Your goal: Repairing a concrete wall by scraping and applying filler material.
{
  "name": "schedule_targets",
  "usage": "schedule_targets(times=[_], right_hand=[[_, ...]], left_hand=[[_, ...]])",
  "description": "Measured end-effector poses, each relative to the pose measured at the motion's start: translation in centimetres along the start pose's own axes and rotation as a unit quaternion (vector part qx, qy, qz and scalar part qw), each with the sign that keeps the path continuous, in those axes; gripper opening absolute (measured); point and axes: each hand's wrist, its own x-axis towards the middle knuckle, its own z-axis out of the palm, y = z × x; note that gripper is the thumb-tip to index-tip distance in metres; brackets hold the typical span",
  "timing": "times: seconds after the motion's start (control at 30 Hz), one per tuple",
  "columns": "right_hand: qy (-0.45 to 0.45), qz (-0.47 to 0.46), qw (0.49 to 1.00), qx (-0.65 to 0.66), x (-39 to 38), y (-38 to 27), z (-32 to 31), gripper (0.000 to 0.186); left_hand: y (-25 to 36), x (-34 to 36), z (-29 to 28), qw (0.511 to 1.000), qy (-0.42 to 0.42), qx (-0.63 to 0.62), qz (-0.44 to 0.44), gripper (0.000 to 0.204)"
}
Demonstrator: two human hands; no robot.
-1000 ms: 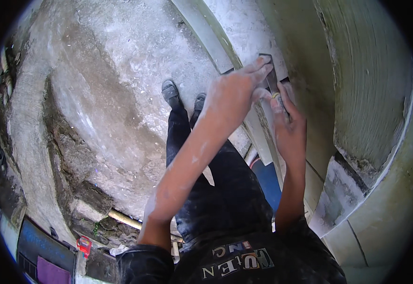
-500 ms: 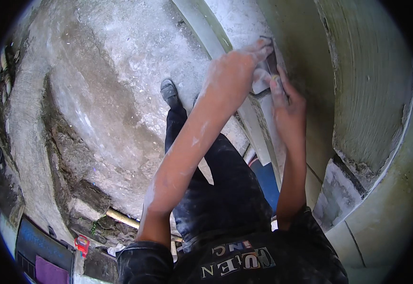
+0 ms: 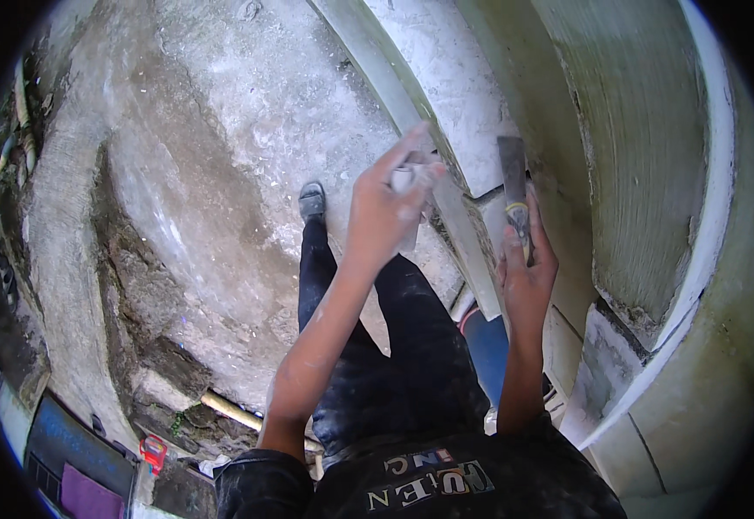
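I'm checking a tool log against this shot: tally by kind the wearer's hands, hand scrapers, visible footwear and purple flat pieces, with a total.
Hands: 2, the left hand and the right hand
Scraper: 1, held in the right hand
Footwear: 1, dark grey
Purple flat piece: 1, at lower left
Total: 5

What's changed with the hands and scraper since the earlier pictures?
The left hand has come away from the scraper, leftward and lower in the picture. The right hand has drawn the scraper lower too. Its grip on the scraper stayed.
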Motion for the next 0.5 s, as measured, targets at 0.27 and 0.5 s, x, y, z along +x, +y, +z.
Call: schedule_targets(times=[0.27, 0.5], right_hand=[[-0.002, 0.197, 0.931, 0.306, 0.7, 0.4, 0.6, 0.057], [0.036, 0.121, 0.973, 0.191, 0.5, -1.7, 3.9, 0.054]], left_hand=[[-6.7, -2.2, -5.1, 0.882, -0.010, -0.398, -0.251, 0.071], [-8.9, -4.3, -8.2, 0.874, 0.002, -0.385, -0.297, 0.052]])
